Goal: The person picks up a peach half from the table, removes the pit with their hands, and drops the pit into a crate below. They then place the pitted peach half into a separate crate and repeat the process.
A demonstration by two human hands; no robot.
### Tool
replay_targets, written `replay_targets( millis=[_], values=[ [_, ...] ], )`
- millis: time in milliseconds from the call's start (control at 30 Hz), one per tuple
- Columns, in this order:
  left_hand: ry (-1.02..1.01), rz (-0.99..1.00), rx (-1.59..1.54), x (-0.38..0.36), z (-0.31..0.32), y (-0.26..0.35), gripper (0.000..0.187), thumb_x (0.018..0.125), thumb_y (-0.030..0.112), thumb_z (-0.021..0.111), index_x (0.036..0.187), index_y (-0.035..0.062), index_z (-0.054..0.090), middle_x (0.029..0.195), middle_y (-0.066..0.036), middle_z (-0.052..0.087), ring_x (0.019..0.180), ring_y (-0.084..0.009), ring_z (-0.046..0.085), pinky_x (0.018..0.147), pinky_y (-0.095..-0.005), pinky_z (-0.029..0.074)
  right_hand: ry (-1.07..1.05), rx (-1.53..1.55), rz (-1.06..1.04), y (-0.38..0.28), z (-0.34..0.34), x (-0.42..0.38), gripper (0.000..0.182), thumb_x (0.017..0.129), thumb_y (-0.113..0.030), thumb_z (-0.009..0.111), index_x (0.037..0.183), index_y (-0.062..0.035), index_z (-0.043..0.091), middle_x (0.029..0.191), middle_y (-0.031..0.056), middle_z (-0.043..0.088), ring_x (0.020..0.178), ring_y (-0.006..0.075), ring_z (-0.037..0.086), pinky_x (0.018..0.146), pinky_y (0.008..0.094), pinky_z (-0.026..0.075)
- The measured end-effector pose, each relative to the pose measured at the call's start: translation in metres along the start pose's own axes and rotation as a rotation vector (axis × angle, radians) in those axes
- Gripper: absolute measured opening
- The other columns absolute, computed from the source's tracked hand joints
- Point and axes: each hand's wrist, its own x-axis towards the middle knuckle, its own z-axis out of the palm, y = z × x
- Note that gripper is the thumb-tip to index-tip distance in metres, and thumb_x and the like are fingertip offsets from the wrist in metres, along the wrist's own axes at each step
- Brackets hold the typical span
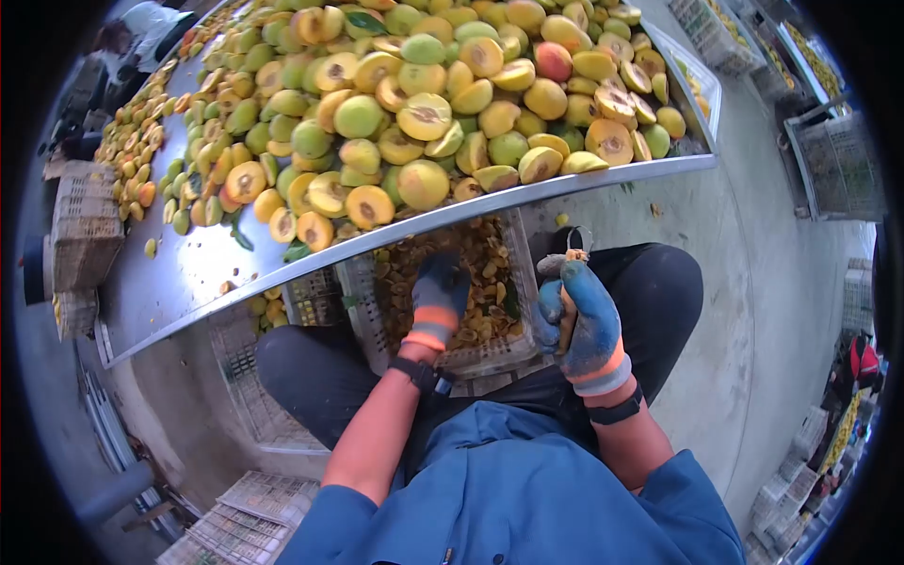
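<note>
My right hand (589, 325), in a blue glove with an orange cuff band, is closed round the wooden handle of a pitting tool (569, 315). A thin metal loop curves up from the tool's top, with orange fruit bits near it. My left hand (439, 292), in a matching glove, reaches down over a plastic crate (513, 273) between my knees. Its fingers point into the crate; their tips are dark and hard to make out. Brownish-orange fruit scraps (490, 311) fill the crate. Above both hands, whole and halved yellow peaches (424, 115) are heaped on a metal table (202, 264).
The table's raised metal edge (471, 206) runs just beyond my hands. Beside my left leg stands another crate (250, 377), and more crates (250, 518) lie at the lower left. A stacked crate (838, 165) stands at right. Another person (141, 38) is at the far left.
</note>
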Motion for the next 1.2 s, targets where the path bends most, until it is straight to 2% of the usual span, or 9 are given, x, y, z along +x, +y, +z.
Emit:
replay_targets(
  millis=[200,267,500,633,733,867,1067,1133,1200],
  values=[
    [-0.406,-0.124,0.207,0.071,0.074,-0.054,0.041,0.104,0.036,0.054,0.133,0.0091,0.064,0.135,-0.017,0.066,0.126,-0.0384,0.06,0.109,-0.0467,0.046,0.023,0.061,0.102,0.002,-0.002,0.016,0.033,0.108,-0.032,0.053,0.124,-0.0035,0.056,0.072,0.0039,0.053,0.052,0.0143,0.051,0.048,0.0277,0.04],
    [-0.374,-0.199,-0.146,0.065,0.081,-0.081,0.046,0.107,0.041,0.048,0.14,0.011,0.06,0.146,-0.015,0.06,0.138,-0.0339,0.052,0.118,-0.0453,0.039,0.082,0.064,0.164,-0.002,-0.004,0.023,0.031,0.109,-0.03,0.051,0.125,-0.0032,0.056,0.072,0.0042,0.054,0.053,0.014,0.051,0.049,0.0278,0.041],
    [-0.517,-0.048,0.276,0.041,0.082,-0.149,0.047,0.107,0.041,0.047,0.142,0.0115,0.059,0.149,-0.013,0.058,0.141,-0.0318,0.049,0.119,-0.0449,0.037,0.144,-0.039,0.159,0.005,-0.006,0.041,0.038,0.107,-0.032,0.054,0.127,-0.0005,0.055,0.072,0.005,0.053,0.052,0.0147,0.049,0.048,0.0277,0.042],
    [-0.3,0.293,0.499,0.025,0.088,-0.155,0.047,0.107,0.041,0.046,0.143,0.0117,0.058,0.15,-0.012,0.056,0.142,-0.0306,0.048,0.12,-0.0446,0.036,0.138,-0.109,0.162,0.008,0.0,0.045,0.026,0.106,-0.024,0.055,0.12,-0.0014,0.057,0.07,0.0035,0.056,0.052,0.012,0.051,0.048,0.0271,0.041],
    [-0.445,-0.484,-0.151,0.049,0.012,-0.001,0.066,0.086,0.033,0.083,0.139,0.0046,0.056,0.144,-0.021,0.056,0.129,-0.0302,0.058,0.106,-0.0412,0.048,0.109,-0.261,0.16,0.027,-0.001,0.047,0.027,0.103,-0.026,0.063,0.118,-0.0034,0.059,0.07,0.0006,0.057,0.052,0.009,0.051,0.047,0.0254,0.041],
    [0.143,0.111,0.023,-0.003,-0.039,0.063,0.086,0.07,0.021,0.093,0.14,0.001,0.048,0.126,-0.019,0.054,0.116,-0.0353,0.057,0.101,-0.0429,0.049,0.019,-0.344,0.137,0.049,0.001,0.034,0.033,0.099,-0.032,0.071,0.115,-0.0047,0.06,0.077,-0.0012,0.06,0.054,0.0069,0.053,0.048,0.0241,0.042],
    [0.06,0.028,-0.109,-0.051,-0.111,0.13,0.09,0.071,0.01,0.086,0.15,0.0016,0.045,0.133,-0.017,0.052,0.12,-0.0338,0.056,0.105,-0.0414,0.046,-0.118,-0.544,0.081,0.042,0.012,0.002,0.033,0.095,-0.025,0.071,0.118,-0.0021,0.064,0.086,0.0019,0.065,0.069,0.0057,0.056,0.058,0.0252,0.047],
    [-0.074,-0.276,-0.725,-0.066,-0.126,0.124,0.079,0.077,0.004,0.081,0.148,0.0,0.047,0.134,-0.015,0.054,0.125,-0.0255,0.056,0.109,-0.0362,0.046,-0.191,-0.692,-0.033,0.046,0.01,0.0,0.033,0.095,-0.025,0.071,0.118,-0.0017,0.065,0.087,0.0032,0.067,0.076,0.0075,0.058,0.065,0.0277,0.05],
    [-0.056,-0.082,-0.599,-0.072,-0.14,0.116,0.074,0.08,0.005,0.083,0.144,-0.0024,0.048,0.129,-0.013,0.06,0.119,-0.0235,0.061,0.105,-0.0345,0.049,-0.174,-0.762,-0.112,0.055,0.014,0.004,0.032,0.095,-0.023,0.07,0.117,-0.0016,0.065,0.09,0.0044,0.068,0.08,0.0105,0.061,0.069,0.0301,0.052]
  ],
)
